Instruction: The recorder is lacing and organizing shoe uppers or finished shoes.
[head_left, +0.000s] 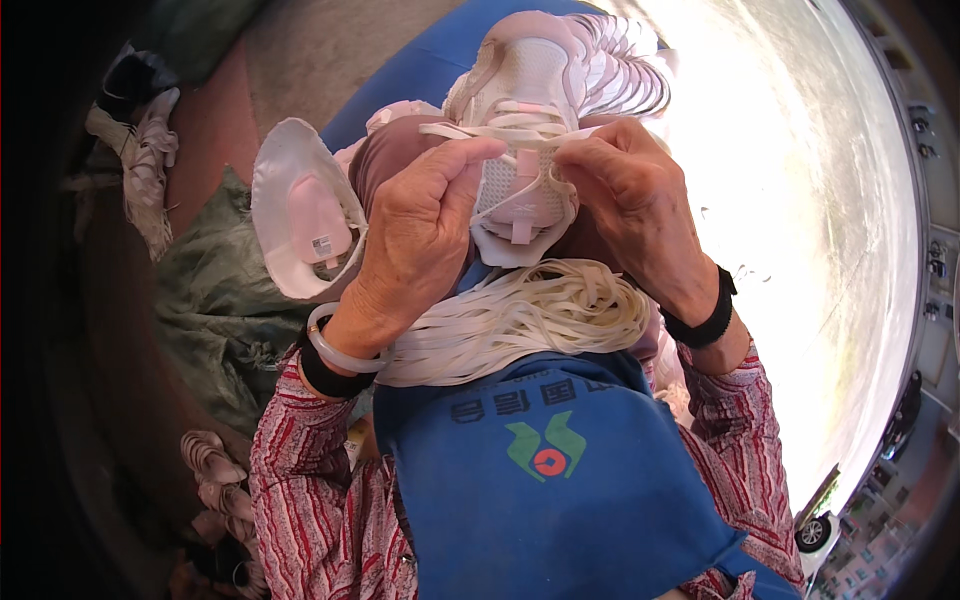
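A white and pale pink shoe upper (pixel 525 110) rests on my lap with flat white laces threaded across its front. My left hand (pixel 415 240) pinches the left end of a lace (pixel 470 132) at the shoe's front. My right hand (pixel 635 205) grips the right end of the same lace, thumb pressed beside the shoe's tongue. A thick bundle of loose cream-white laces (pixel 520 320) lies on my blue apron (pixel 540 480) just below both hands.
A second white and pink shoe upper (pixel 300 215) lies to the left, inside facing up. More stacked uppers (pixel 625 70) sit behind the held shoe. A green sack (pixel 215 300) lies at left, and more pieces (pixel 215 475) lie on the floor at lower left.
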